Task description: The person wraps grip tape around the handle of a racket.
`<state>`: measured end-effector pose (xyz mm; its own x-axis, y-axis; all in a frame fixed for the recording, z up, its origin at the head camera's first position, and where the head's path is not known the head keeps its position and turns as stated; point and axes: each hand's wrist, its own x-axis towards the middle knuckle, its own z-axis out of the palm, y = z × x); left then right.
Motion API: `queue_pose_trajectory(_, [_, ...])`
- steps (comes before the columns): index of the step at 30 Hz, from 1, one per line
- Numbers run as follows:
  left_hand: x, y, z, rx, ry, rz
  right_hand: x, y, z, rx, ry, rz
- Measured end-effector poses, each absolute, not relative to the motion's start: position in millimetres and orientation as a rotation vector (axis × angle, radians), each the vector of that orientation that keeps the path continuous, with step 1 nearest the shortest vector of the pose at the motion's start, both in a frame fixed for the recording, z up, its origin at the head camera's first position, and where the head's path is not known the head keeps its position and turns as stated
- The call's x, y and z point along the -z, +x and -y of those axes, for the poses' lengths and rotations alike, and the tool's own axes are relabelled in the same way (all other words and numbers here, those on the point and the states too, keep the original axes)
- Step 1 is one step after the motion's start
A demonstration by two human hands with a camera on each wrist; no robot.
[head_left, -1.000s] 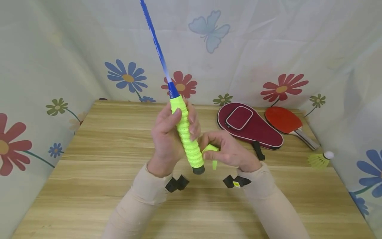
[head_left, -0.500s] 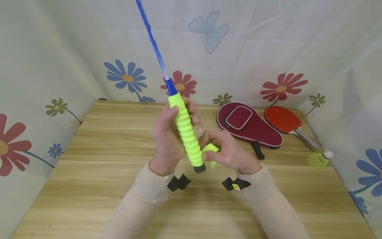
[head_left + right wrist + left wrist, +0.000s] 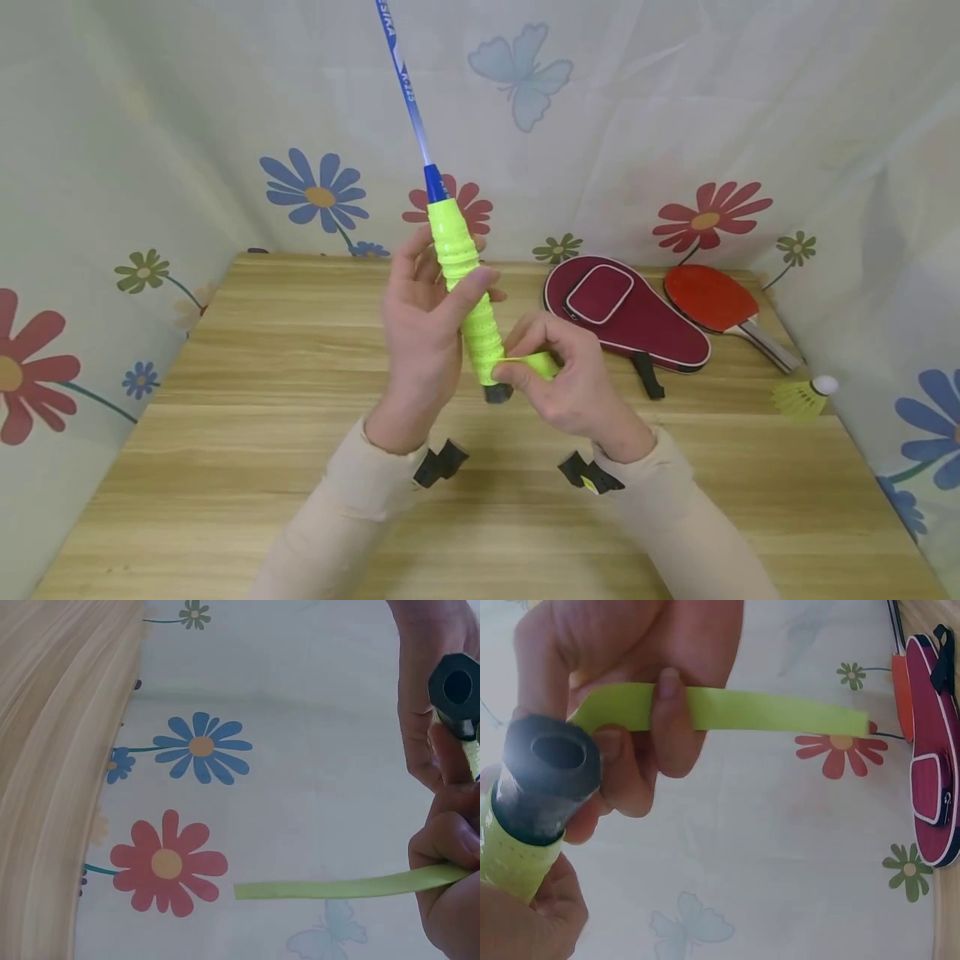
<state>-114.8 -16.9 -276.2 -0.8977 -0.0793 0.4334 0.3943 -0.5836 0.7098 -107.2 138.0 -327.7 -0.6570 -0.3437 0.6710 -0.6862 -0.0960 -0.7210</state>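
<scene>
In the head view my left hand [image 3: 420, 350] holds a badminton racket [image 3: 414, 117] by its handle, thumb across the front and fingers behind. Neon yellow perforated grip tape [image 3: 454, 237] is wound in ridges around that handle. The dark butt cap [image 3: 551, 761] shows bare in the left wrist view. Close to this end, my right hand [image 3: 570, 375] pinches the tape between thumb and fingers. A loose tail of tape [image 3: 780, 712] runs out past those fingers, also visible as a pale strip [image 3: 337, 889] in the right wrist view. The racket's head is out of frame.
A maroon paddle case [image 3: 645, 321] lies at the back right of the wooden table [image 3: 300, 333]. Beside it are a red table tennis paddle [image 3: 711, 300] and a yellow shuttlecock [image 3: 802, 398]. Flower-printed curtains [image 3: 600, 167] enclose the table.
The racket has risen and turned, bringing the shaft's lettering into view. My left thumb has come across the wrapped handle. The right hand, still pinching the tape, has stayed by the butt end.
</scene>
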Motion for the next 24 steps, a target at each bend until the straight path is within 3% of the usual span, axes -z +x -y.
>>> queue_pose_trajectory(8, [281,-114,15,2.543,-0.51,1.303,323,-103,-139,-1.853,1.044,2.008])
queue_pose_trajectory(24, [277,-113,19,2.6,-0.501,1.353,327,-114,-145,-2.037,1.148,2.072])
